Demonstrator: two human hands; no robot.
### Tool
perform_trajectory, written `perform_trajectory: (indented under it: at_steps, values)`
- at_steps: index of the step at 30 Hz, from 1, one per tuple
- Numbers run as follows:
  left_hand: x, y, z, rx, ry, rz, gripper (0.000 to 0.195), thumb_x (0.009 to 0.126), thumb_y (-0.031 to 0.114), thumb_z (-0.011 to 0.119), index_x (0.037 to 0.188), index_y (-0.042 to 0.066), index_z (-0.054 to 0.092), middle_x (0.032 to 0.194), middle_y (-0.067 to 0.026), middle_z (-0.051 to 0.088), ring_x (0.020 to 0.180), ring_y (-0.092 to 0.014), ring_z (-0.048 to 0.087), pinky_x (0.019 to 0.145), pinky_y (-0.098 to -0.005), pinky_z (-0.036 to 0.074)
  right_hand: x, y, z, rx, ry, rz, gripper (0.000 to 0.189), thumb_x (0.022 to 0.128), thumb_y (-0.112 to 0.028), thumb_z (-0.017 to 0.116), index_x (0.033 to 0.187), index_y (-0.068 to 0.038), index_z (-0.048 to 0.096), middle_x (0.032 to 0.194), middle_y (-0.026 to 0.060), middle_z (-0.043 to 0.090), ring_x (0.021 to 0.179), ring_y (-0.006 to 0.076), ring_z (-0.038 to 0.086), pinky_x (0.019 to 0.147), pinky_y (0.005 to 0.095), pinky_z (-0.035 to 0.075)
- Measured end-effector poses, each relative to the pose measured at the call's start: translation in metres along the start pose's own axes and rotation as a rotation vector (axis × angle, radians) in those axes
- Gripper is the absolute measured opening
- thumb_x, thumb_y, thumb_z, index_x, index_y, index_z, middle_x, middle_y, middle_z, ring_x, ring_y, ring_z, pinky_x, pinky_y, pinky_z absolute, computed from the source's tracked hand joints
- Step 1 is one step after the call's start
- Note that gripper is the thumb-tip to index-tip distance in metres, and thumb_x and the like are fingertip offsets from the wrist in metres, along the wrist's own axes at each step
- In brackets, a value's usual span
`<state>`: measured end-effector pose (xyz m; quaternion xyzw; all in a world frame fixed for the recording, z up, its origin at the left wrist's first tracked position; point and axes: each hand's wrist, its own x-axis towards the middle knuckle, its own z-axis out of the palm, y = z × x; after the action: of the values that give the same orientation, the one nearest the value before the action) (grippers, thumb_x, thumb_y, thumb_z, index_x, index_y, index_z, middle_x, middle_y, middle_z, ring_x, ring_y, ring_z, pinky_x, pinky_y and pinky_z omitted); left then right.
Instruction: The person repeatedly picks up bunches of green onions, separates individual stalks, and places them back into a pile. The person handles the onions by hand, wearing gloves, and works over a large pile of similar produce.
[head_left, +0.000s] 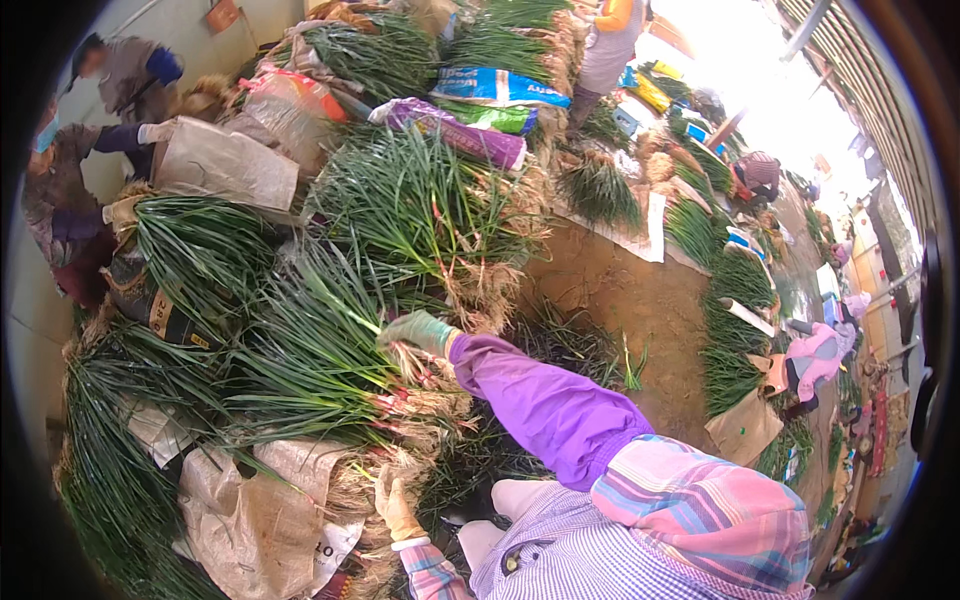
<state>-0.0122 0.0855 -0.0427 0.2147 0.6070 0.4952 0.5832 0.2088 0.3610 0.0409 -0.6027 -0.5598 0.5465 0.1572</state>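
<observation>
My right hand (420, 334), in a greenish glove below a purple sleeve, is closed around the lower stalks of some green onions (352, 311), near their pinkish bases. A large spread of green onions (300, 405) lies beneath, leaves to the left and pale roots to the right. My left hand (397, 506), in a pale yellowish glove, is low in the view beside a heap of tangled roots (352, 487). Its fingers are bent; whether they hold anything is unclear. More green onions (420, 202) are piled beyond my right hand.
A beige woven sack (255, 517) lies at lower left. Dark loose leaves (562, 345) litter the brown wet floor (600, 277). Two co-workers are at the left, one holding a sack (225, 161). Other people stand or bend among onion rows (739, 322) at the right.
</observation>
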Motion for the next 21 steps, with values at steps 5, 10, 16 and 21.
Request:
perform_trajectory:
  at_steps: [5,10,16,21]
  values:
    - [-0.021,0.057,0.03,-0.05,-0.223,0.063,0.026,0.093,0.009,0.057,0.116,0.0,0.064,0.11,-0.0055,0.065,0.093,-0.012,0.062,0.079,-0.0265,0.052,-0.058,0.014,0.034,0.41,-0.004,-0.029,0.036,0.08,-0.039,0.069,0.102,-0.011,0.073,0.1,0.0126,0.07,0.095,0.0283,0.065,0.088,0.0353,0.05]
    - [-0.027,0.086,0.055,0.063,-0.273,0.357,0.025,0.095,0.016,0.057,0.115,0.004,0.067,0.11,-0.0034,0.067,0.091,-0.012,0.062,0.076,-0.024,0.051,-0.124,0.03,0.081,-0.605,0.378,-0.505,0.021,0.089,-0.025,0.061,0.104,-0.013,0.068,0.103,0.0093,0.065,0.092,0.0241,0.063,0.079,0.0348,0.051]
    - [0.0,0.075,0.045,-0.055,-0.202,-0.024,0.035,0.095,0.031,0.059,0.119,0.007,0.066,0.092,0.004,0.065,0.067,-0.004,0.047,0.061,-0.0169,0.04,-0.163,0.03,0.144,-0.134,0.353,-0.285,0.025,0.079,-0.022,0.073,0.098,-0.005,0.069,0.088,0.0111,0.066,0.077,0.0236,0.064,0.07,0.0322,0.05]
    - [0.012,0.054,0.023,-0.384,-0.227,0.015,0.032,0.099,0.022,0.052,0.11,-0.005,0.065,0.078,-0.0048,0.066,0.064,-0.006,0.048,0.06,-0.0188,0.04,-0.15,0.048,0.162,-0.801,0.341,-0.641,0.016,0.083,-0.019,0.066,0.098,-0.012,0.067,0.088,0.0086,0.066,0.078,0.026,0.063,0.071,0.0389,0.051]
